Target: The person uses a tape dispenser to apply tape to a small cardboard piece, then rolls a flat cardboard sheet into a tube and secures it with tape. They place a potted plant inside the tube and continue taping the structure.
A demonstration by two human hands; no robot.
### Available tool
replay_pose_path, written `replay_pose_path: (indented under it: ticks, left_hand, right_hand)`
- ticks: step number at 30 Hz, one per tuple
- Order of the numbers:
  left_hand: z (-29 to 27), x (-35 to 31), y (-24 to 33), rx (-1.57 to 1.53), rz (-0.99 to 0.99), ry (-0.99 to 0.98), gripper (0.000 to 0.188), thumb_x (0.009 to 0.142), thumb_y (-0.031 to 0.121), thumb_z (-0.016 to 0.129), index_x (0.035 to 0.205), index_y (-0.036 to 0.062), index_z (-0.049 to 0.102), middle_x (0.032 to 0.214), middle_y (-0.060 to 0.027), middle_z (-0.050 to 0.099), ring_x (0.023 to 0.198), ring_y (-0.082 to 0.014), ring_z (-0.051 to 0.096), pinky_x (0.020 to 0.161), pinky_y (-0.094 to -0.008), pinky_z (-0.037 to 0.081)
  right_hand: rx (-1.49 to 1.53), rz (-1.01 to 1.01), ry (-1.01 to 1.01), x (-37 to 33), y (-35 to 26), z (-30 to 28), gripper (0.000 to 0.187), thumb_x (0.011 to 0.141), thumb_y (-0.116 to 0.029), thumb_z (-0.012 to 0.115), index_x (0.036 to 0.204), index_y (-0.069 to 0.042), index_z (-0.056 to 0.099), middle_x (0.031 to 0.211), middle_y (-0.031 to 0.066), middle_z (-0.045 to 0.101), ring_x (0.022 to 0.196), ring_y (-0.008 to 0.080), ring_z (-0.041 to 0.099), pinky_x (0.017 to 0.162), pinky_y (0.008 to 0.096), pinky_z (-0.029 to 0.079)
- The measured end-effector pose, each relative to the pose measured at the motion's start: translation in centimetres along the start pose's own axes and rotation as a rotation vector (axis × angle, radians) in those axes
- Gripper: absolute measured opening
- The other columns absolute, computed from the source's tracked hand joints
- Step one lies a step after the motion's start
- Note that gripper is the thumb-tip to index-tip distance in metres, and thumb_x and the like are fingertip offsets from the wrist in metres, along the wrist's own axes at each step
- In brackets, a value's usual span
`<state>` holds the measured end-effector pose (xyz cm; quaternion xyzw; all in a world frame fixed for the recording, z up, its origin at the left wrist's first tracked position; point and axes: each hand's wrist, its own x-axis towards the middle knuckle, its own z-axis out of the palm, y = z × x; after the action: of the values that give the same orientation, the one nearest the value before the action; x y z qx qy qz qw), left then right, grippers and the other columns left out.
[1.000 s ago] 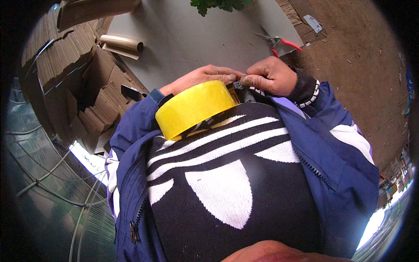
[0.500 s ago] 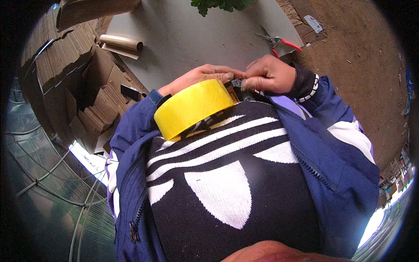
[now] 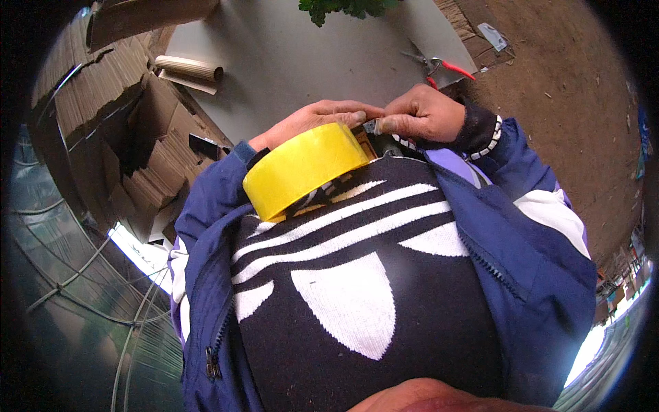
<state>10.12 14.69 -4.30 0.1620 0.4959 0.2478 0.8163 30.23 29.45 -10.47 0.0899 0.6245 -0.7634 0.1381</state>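
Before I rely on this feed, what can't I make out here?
In the head view:
Palm of the left hand: hidden behind the yellow tape roll.
Small grey piece near the right hand: too small to identify, partly covered.
Green plant: cut off by the picture's top edge.

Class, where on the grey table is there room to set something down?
Bare table between the brown roll and red-handled pruners, short of the green leaves. Crowded lower down: left hand, right hand, yellow tape roll.
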Motion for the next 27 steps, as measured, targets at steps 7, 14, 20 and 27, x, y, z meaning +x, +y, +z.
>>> replay_pose_path:
  ticks: [7,14,20,27]
  left_hand:
    - [0.6,-0.4,0.1,-0.072,0.146,0.019,0.055,0.101,0.036,0.053,0.148,0.0093,0.042,0.146,-0.0102,0.048,0.134,-0.0214,0.046,0.109,-0.0317,0.042]
    - [0.5,-0.5,0.0,-0.167,0.108,-0.016,0.057,0.101,0.036,0.052,0.15,0.0103,0.039,0.149,-0.0117,0.044,0.137,-0.0234,0.042,0.114,-0.0345,0.038]
    - [0.3,-0.5,-0.1,0.0,0.187,0.057,0.059,0.1,0.04,0.052,0.149,0.0096,0.039,0.147,-0.0119,0.045,0.138,-0.0245,0.041,0.116,-0.0359,0.034]
    - [-0.5,-0.2,-0.4,0.06,0.168,0.036,0.047,0.102,0.041,0.05,0.135,0.0075,0.048,0.126,-0.0087,0.055,0.122,-0.0208,0.051,0.108,-0.0336,0.041]
  right_hand:
    - [0.125,0.017,0.063,0.4,0.6,0.6,0.047,0.098,-0.043,0.06,0.098,0.002,0.072,0.065,0.0046,0.061,0.061,0.0116,0.053,0.055,0.0306,0.044]
    - [-0.002,-0.229,-0.056,0.4,0.9,0.4,0.045,0.098,-0.042,0.059,0.102,0.001,0.072,0.072,0.0069,0.065,0.067,0.0133,0.058,0.061,0.0304,0.048]
    - [0.125,-0.042,0.127,0.1,0.5,0.4,0.049,0.1,-0.046,0.055,0.101,0.0,0.072,0.069,0.0044,0.065,0.062,0.0122,0.06,0.056,0.0292,0.048]
    - [-0.399,-0.111,0.286,1.1,-0.1,0.6,0.042,0.098,-0.049,0.053,0.099,-0.013,0.075,0.072,0.0121,0.068,0.061,0.0247,0.065,0.057,0.0358,0.051]
